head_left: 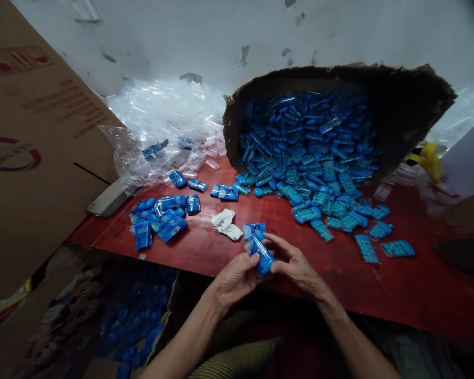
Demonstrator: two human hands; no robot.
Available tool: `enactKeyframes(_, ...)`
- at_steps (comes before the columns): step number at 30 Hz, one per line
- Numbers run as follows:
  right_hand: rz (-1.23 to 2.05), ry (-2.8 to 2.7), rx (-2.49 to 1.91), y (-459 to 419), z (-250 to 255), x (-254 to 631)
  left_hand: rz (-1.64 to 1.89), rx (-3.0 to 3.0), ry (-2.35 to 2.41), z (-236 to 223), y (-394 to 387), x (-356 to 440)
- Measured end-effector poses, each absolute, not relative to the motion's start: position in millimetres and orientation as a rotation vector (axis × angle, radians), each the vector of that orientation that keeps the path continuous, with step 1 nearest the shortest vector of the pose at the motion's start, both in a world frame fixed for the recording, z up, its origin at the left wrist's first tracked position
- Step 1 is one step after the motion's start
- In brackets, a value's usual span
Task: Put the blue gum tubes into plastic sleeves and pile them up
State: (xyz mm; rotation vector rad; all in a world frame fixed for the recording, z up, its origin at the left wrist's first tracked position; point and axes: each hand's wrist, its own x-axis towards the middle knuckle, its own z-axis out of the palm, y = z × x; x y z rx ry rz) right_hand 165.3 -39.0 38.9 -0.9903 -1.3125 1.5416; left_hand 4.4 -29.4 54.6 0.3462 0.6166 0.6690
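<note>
Just over the front edge of the red table, a small blue candy box [264, 258] is held between both hands. My left hand [237, 279] is closed on it, thumb on top. My right hand [298, 266] pinches its right side with the thumb, while the fingers curve over toward a printed blue wrapper [254, 230] at its far end. Whether that wrapper is attached to the box cannot be told. A crumpled white cloth or tissue [226, 225] lies just beyond my left hand. Left of it sits a pile of printed blue packs [168, 223].
A torn cardboard box [413, 123] on its side spills blue boxes with turquoise balls [300, 158] onto the red table [205, 247]. Clear plastic pieces [169, 110] heap at the back. A large carton [43, 131] stands left; blue packs [138, 310] fill a container below.
</note>
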Motion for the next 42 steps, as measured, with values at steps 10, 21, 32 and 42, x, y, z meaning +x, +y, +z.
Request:
enactKeyframes(10,1.272,-1.356,-1.094,-50,35,160,0.810,0.396,0.702,61,-37,18)
enactKeyframes(21,1.508,-1.216,-1.009,-43,41,154,0.807,0.338,0.755,58,-37,14)
enactKeyframes(32,1.572,-1.081,-0.851,-40,36,158,0.662,0.379,0.708,64,-36,8)
enactKeyframes(42,1.519,-1.071,-0.914,-42,29,154,0.779,0.361,0.629,58,-41,14)
